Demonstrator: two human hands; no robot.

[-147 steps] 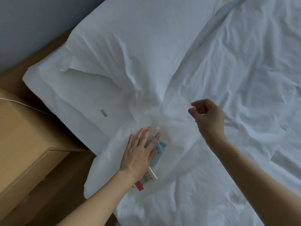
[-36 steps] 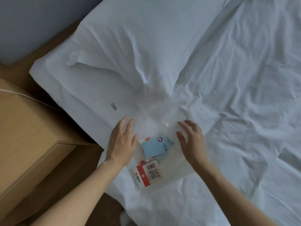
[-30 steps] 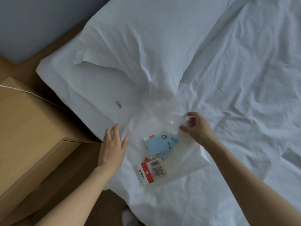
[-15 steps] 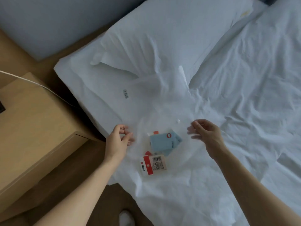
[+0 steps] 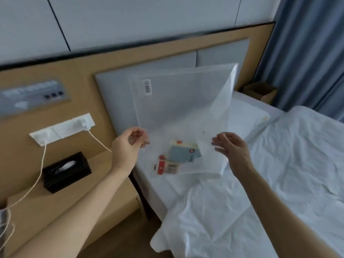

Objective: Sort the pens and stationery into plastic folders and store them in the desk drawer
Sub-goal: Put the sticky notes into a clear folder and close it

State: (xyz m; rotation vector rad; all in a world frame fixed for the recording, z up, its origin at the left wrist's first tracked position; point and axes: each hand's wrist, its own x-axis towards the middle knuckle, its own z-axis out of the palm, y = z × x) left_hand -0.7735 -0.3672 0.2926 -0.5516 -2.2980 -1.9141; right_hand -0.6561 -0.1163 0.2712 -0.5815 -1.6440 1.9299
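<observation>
A clear plastic folder [image 5: 178, 101] hangs upright in the air in front of the headboard, its flap open and standing up. Inside, at the bottom, lie a light blue stationery pack [image 5: 183, 153] and a red-and-white carded pack [image 5: 166, 167]. My left hand [image 5: 128, 146] pinches the folder's left edge between thumb and fingers. My right hand [image 5: 230, 148] holds the folder's right side with the fingers spread against the plastic. A small white snap button [image 5: 204, 131] shows on the folder's front.
A wooden bedside table [image 5: 104, 164] stands on the left with a black tissue box [image 5: 66, 171] and white cables running to a wall socket [image 5: 63, 128]. The white bed [image 5: 279, 174] fills the right. A cardboard box [image 5: 260, 92] sits by the blue curtain [image 5: 307, 53].
Both hands have lifted the folder off the bed and now hold it up in the air. The camera view has tilted up from the bed to the headboard and wall.
</observation>
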